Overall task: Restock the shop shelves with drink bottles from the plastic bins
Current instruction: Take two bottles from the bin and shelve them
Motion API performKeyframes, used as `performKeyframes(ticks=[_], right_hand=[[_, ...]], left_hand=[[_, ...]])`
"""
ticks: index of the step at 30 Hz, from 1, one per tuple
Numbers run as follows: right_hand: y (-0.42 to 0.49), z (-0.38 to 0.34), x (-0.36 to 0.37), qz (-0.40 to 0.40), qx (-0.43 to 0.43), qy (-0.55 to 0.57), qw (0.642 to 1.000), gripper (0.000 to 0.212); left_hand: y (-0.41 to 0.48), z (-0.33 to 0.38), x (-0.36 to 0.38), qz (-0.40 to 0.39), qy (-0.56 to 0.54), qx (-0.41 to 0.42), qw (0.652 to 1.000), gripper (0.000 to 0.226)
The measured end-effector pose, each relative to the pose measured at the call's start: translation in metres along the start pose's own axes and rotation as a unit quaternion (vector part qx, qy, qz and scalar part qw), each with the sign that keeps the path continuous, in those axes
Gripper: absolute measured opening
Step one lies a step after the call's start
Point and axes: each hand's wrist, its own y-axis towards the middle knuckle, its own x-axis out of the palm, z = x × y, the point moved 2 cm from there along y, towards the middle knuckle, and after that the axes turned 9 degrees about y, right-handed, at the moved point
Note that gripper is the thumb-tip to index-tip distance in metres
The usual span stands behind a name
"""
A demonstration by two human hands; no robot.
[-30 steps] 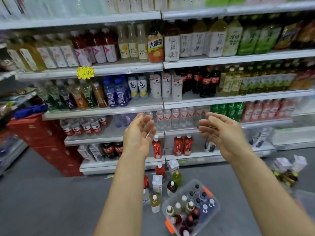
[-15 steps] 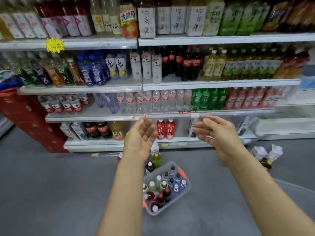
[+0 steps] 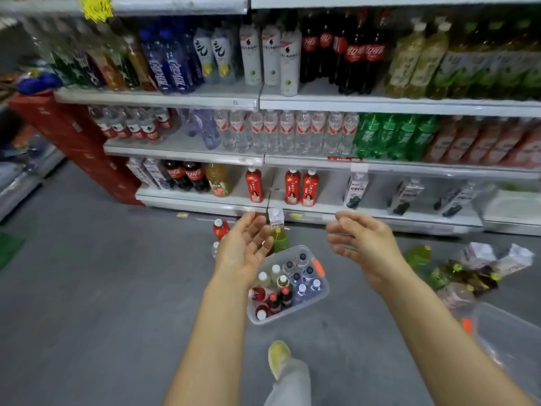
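A clear plastic bin (image 3: 317,300) with orange latches stands on the grey floor, filled with several upright drink bottles (image 3: 288,284). My left hand (image 3: 244,249) hovers above its left end, palm turned inward, fingers apart and empty. My right hand (image 3: 361,244) is held above and to the right of the bin, fingers spread, holding nothing. The white shelves (image 3: 307,165) ahead carry rows of bottles. On the bottom shelf stand three red bottles (image 3: 292,186), with gaps around them.
Loose bottles (image 3: 221,228) and a white carton (image 3: 275,218) stand on the floor beyond the bin. More bottles and cartons (image 3: 468,271) lie at the right, beside a second clear bin (image 3: 509,341). Red crates (image 3: 76,139) stand left of the shelves. My shoe (image 3: 278,356) is below the bin.
The view has tilted down and drawn closer to the lower shelves and the bin. Both hands stay empty and spread, now lower, over the bin. My foot has come into view.
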Motion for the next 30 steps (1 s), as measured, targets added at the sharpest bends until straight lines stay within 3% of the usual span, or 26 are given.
performKeyframes(ticks=[18, 30], right_hand=[[0.222, 0.064, 0.069, -0.113, 0.118, -0.135, 0.977, 0.013], [0.374, 0.233, 0.092, -0.159, 0.219, -0.206, 0.940, 0.007]], left_hand=[[0.213, -0.013, 0.008, 0.092, -0.020, -0.074, 0.993, 0.010], [0.366, -0.108, -0.079, 0.200, -0.030, -0.119, 0.972, 0.021]])
